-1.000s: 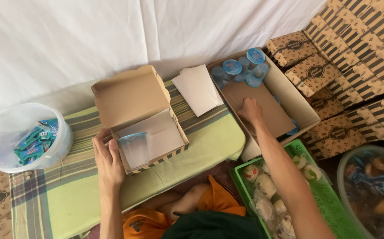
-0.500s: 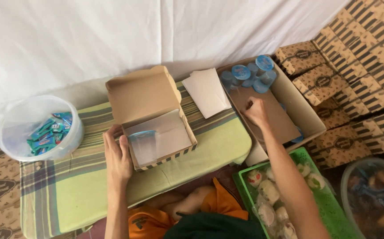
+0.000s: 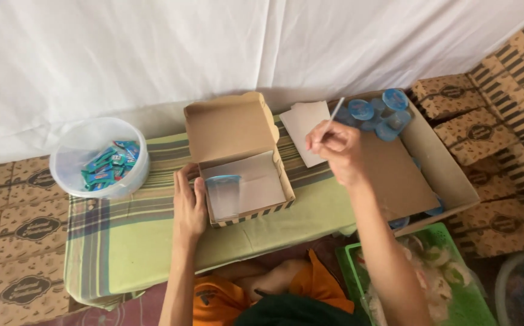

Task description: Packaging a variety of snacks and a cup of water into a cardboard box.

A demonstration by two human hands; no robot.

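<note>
Tabletop [image 3: 123, 241]: low, cloth-covered; open room is seen toward its left edge.
Crate [image 3: 449, 175]: cardboard, at the right edge, blue-lidded cups [image 3: 373, 115] in its far corner.
Open box [image 3: 244, 160]: light card, judged easily crushed; steadied at its near-left wall by the left hand [image 3: 189, 205], laid flat, holding nothing.
Straw [image 3: 333, 115]: thin, bendable; pinched low by the right hand [image 3: 334, 145] above the crate's left wall.

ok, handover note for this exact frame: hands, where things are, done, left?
Left hand: flat against the near left side of the open snack box, holding nothing.
Right hand: pinching a thin white straw, raised over the big carton.
Done: sealed water cup lies in the box on white paper.
Left: straw not yet in the box; lid open.
Nearby: tub of blue sachets, more cups in the carton.
</note>
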